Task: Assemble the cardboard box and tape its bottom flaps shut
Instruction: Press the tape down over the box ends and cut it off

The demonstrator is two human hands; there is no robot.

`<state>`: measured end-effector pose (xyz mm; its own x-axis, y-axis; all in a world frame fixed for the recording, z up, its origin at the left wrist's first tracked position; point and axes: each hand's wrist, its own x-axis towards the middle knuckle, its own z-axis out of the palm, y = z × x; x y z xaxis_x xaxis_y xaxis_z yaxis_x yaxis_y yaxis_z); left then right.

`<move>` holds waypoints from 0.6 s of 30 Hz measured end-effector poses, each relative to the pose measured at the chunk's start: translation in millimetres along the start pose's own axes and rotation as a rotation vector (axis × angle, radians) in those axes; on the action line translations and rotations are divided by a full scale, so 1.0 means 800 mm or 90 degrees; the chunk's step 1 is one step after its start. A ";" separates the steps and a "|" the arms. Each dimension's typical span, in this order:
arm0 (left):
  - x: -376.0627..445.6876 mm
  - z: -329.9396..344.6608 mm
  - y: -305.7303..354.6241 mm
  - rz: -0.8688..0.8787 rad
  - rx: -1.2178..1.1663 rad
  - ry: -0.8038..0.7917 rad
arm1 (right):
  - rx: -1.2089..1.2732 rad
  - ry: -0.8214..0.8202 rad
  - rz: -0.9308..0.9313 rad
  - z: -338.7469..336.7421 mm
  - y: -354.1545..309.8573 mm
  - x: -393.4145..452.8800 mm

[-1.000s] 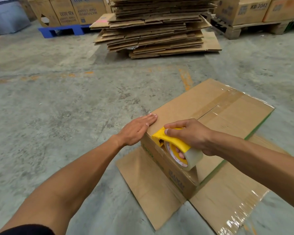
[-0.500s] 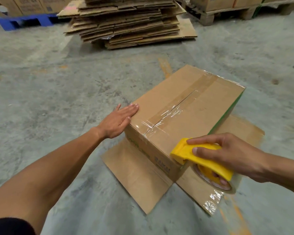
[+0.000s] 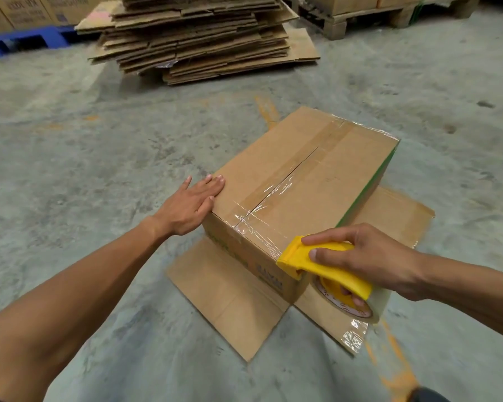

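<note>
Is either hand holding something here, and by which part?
The right hand grips the yellow tape dispenser, fingers curled over its top and through the roll's core. The left hand holds nothing; it rests flat against the cardboard box.

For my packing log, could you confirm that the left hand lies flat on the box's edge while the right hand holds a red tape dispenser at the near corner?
One detail is wrong: the tape dispenser is yellow, not red, as the head view shows. The rest stands: the left hand lies flat on the edge of the box, and the right hand holds the dispenser at the near corner.
</note>
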<state>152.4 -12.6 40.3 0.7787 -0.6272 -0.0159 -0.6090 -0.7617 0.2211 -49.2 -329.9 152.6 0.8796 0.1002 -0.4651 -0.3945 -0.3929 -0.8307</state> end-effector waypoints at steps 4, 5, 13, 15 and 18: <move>0.001 -0.002 0.005 -0.002 0.009 -0.005 | -0.023 0.017 -0.005 -0.002 0.005 0.003; 0.001 -0.003 0.005 -0.004 0.013 -0.007 | -0.027 0.017 -0.008 -0.003 0.006 0.004; -0.004 -0.008 0.028 -0.012 0.074 -0.022 | -0.049 -0.006 0.002 -0.010 0.010 0.007; -0.010 -0.001 0.065 0.094 0.096 0.014 | -0.060 -0.003 -0.001 -0.011 0.012 0.007; -0.018 0.030 0.124 0.296 0.113 0.011 | -0.085 0.001 -0.009 -0.010 0.014 0.011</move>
<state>77.1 -82.6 39.0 0.4204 -0.9052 0.0618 -0.9073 -0.4192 0.0319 -43.7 -341.0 141.5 0.8849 0.1057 -0.4536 -0.3436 -0.5094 -0.7890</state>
